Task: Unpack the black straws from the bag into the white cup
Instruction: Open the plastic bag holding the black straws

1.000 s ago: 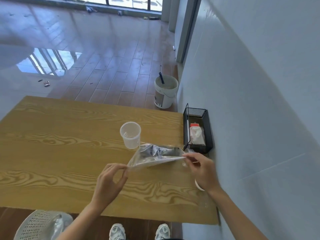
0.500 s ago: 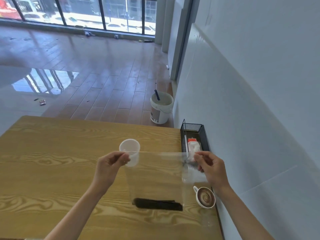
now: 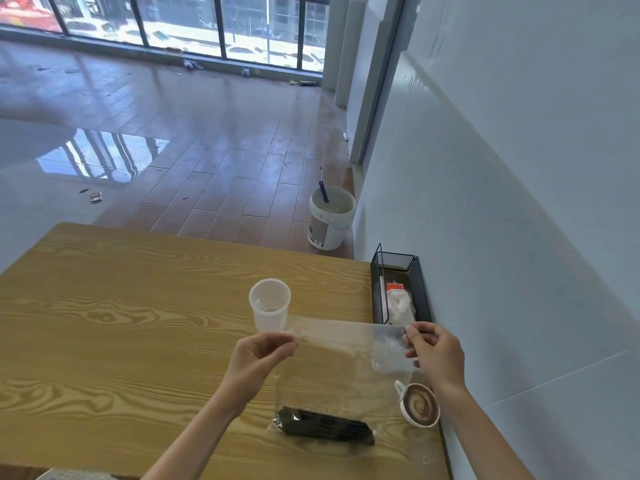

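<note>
I see the black straws [image 3: 325,426] lying in a bundle at the bottom of the clear bag [image 3: 346,368], which hangs upright over the wooden table [image 3: 121,306], well below the bag's top edge. My left hand [image 3: 258,355] pinches the bag's top left corner between thumb and curled fingers, and my right hand [image 3: 436,355] pinches the top right corner the same way, so the top edge is stretched flat between them. The white cup [image 3: 270,303] stands upright on the table just behind the bag's top left corner, its mouth open and nothing visible inside it. Just right of the bag's lower part, near the table's edge by the wall, sits a small coffee cup [image 3: 419,405] with a swirl on its surface. Behind the bag's right corner, against the wall, stands a black mesh tray [image 3: 420,292] holding white packets. Beyond the table, a white bucket [image 3: 330,220] stands on the floor.
</note>
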